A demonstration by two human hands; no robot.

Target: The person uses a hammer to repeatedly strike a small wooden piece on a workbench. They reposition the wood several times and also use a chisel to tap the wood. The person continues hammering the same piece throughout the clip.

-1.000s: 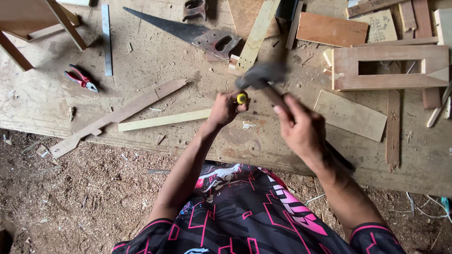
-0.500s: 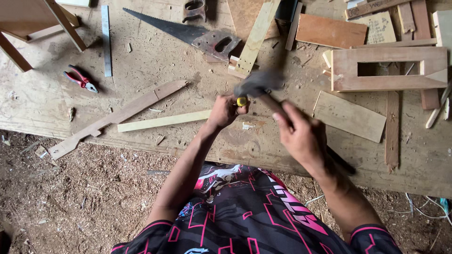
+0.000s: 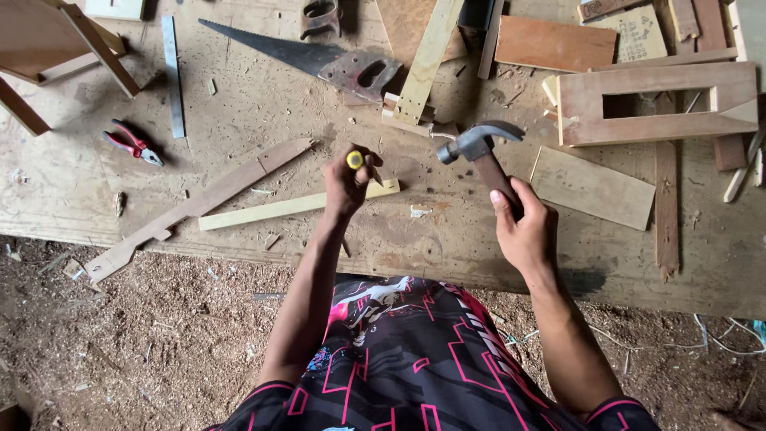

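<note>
My left hand is shut around an upright tool with a yellow butt end, a chisel by the look of it, set on the end of a thin pale wood strip on the workbench. My right hand grips the wooden handle of a claw hammer. The hammer's steel head is raised off to the right of the yellow butt, clear of it.
A handsaw lies at the back, red-handled pliers and a metal ruler on the left. A long shaped wood piece lies left of the strip. A rectangular wood frame and flat boards sit right. Sawdust covers the floor below.
The hammer head was down over the yellow butt end, blurred in motion; now it is lifted up and to the right. My left hand has stayed in place on the chisel.
</note>
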